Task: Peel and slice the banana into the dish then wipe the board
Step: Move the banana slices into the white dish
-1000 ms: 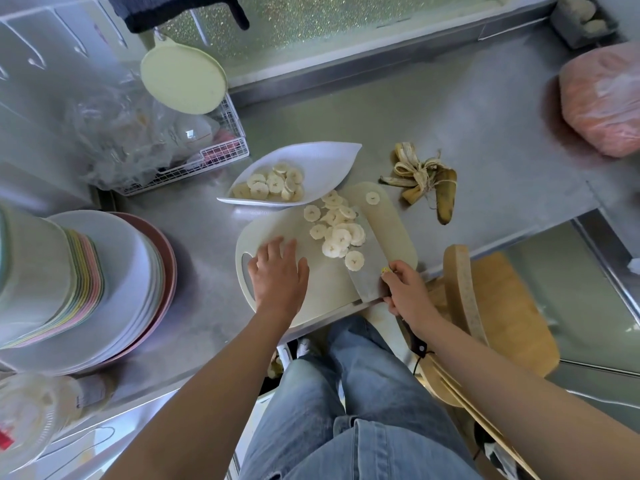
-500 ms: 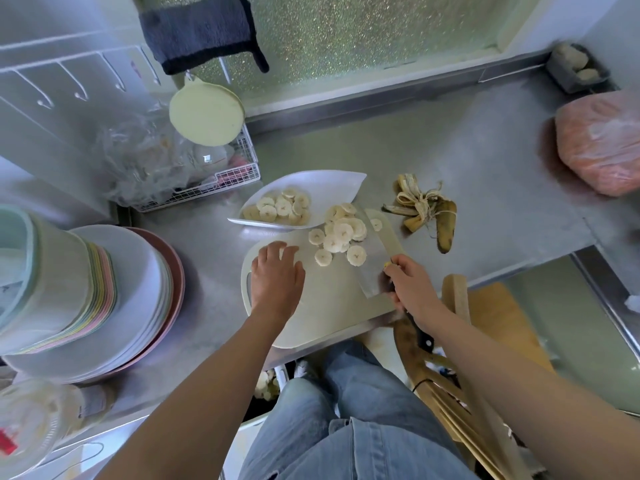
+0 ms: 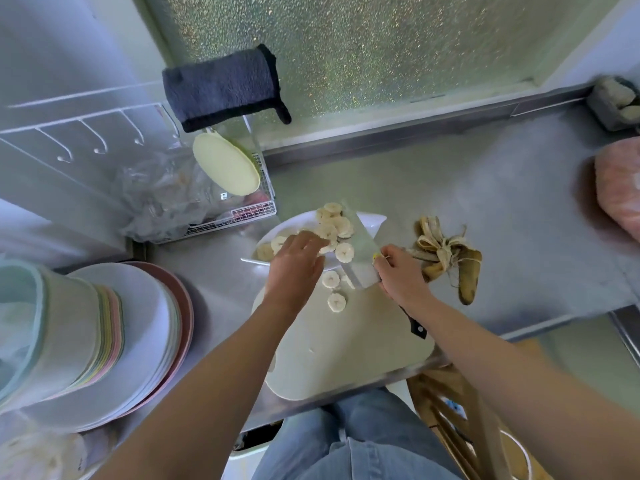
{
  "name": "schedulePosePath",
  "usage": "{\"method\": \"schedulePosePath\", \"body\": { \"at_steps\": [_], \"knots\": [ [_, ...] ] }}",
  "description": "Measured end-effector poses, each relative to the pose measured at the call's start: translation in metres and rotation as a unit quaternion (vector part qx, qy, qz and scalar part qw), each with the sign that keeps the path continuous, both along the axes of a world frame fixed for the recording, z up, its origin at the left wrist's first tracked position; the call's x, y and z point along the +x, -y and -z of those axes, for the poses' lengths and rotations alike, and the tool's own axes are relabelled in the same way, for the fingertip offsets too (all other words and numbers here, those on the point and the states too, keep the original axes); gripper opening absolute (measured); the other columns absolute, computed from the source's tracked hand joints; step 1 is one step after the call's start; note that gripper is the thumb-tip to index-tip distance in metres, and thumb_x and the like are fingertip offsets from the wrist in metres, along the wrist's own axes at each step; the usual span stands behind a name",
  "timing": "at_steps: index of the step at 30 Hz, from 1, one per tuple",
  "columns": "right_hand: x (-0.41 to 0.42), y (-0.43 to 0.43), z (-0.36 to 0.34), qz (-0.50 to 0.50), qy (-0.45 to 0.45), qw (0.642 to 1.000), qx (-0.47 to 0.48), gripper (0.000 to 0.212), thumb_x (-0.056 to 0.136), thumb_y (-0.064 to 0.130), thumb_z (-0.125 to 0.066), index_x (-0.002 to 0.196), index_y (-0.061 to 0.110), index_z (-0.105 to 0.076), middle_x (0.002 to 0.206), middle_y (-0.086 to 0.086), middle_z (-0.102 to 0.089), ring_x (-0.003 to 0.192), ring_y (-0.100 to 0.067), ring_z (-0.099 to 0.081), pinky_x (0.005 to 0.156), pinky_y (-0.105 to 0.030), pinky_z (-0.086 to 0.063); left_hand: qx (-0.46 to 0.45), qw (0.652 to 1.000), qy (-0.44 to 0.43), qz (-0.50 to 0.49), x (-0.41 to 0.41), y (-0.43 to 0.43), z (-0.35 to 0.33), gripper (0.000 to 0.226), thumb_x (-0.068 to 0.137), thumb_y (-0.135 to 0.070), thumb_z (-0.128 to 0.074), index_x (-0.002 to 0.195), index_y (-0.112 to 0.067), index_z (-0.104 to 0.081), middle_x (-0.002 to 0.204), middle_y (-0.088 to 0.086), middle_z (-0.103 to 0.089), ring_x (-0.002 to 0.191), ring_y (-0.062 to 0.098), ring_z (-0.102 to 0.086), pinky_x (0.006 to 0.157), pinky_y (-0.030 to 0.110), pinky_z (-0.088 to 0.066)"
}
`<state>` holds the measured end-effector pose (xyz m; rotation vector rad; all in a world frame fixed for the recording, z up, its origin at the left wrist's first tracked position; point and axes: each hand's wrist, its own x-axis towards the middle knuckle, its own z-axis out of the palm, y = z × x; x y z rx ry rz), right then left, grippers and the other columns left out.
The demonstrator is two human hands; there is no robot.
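Observation:
My right hand (image 3: pixel 401 278) grips a broad-bladed knife (image 3: pixel 360 258) by its black handle, the blade raised and tilted over the white leaf-shaped dish (image 3: pixel 372 223). Several banana slices (image 3: pixel 332 226) lie on the blade above the dish. My left hand (image 3: pixel 296 268) reaches to them with straight fingers, its fingertips touching the slices at the blade. More slices (image 3: pixel 273 245) lie in the dish. Two or three slices (image 3: pixel 336 301) stay on the pale cutting board (image 3: pixel 339 355). The banana peel (image 3: pixel 450 258) lies on the steel counter to the right.
A stack of plates and bowls (image 3: pixel 104 341) stands at the left. Behind the dish is a wire basket (image 3: pixel 242 216) with plastic bags and a pale lid. A dark cloth (image 3: pixel 225 88) hangs on the rack. A pink bag (image 3: pixel 620 188) sits far right, a wooden chair (image 3: pixel 460 410) below the counter.
The knife has lifted off the board with slices on its blade and moved over the dish. My left hand left the board and came up to the slices. The camera tilted upward.

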<state>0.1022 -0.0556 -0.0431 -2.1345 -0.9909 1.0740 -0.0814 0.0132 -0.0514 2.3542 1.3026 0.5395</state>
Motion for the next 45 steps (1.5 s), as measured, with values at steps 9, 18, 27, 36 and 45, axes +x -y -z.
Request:
{"method": "schedulePosePath", "body": {
  "at_steps": [9,18,27,36,45],
  "knots": [
    [0.002,-0.009,0.01,-0.03,0.048,0.998,-0.013,0.02,0.094,0.02,-0.043,0.077,0.011,-0.047,0.069,-0.001,-0.051,0.062,-0.016,-0.046,0.055,-0.028,-0.032,0.069,0.956,-0.154,0.238,0.017,-0.02,0.022,0.055,0.08,-0.014,-0.069,0.133,-0.018,-0.055,0.148,0.009,-0.043,0.138,0.032,-0.038,0.108,0.05,-0.037],
    [0.015,-0.008,0.01,-0.019,0.051,0.999,0.003,0.02,0.094,0.018,-0.045,0.085,0.003,-0.053,0.072,-0.004,-0.05,0.064,-0.015,-0.044,0.057,-0.029,-0.032,0.085,0.953,-0.168,0.238,-0.004,-0.016,0.023,0.062,0.072,-0.014,-0.074,0.131,-0.017,-0.056,0.144,0.007,-0.049,0.131,0.033,-0.047,0.105,0.048,-0.04],
    [0.02,-0.001,0.014,-0.029,0.057,0.998,0.006,0.018,0.093,0.018,-0.047,0.085,0.003,-0.053,0.078,-0.015,-0.057,0.066,-0.019,-0.046,0.059,-0.033,-0.033,0.053,0.956,-0.163,0.238,0.028,-0.019,0.009,0.055,0.088,-0.025,-0.04,0.141,-0.011,-0.046,0.15,0.009,-0.04,0.138,0.03,-0.038,0.111,0.045,-0.032],
    [0.023,0.003,0.014,-0.017,0.033,0.999,0.01,0.015,0.092,0.021,-0.048,0.082,0.011,-0.055,0.077,-0.01,-0.061,0.067,-0.02,-0.052,0.061,-0.034,-0.041,0.046,0.928,-0.278,0.243,0.036,-0.021,0.012,0.061,0.093,-0.032,-0.016,0.147,-0.011,-0.037,0.154,0.003,-0.033,0.144,0.023,-0.029,0.118,0.044,-0.015],
    [0.035,0.011,0.007,-0.011,0.032,0.999,0.006,0.017,0.092,0.019,-0.047,0.086,0.004,-0.055,0.076,-0.014,-0.057,0.066,-0.018,-0.047,0.062,-0.034,-0.038,0.045,0.925,-0.32,0.2,0.016,-0.012,0.015,0.059,0.092,-0.034,-0.022,0.132,-0.01,-0.057,0.137,0.005,-0.056,0.134,0.024,-0.045,0.114,0.047,-0.024]
  ]
}}
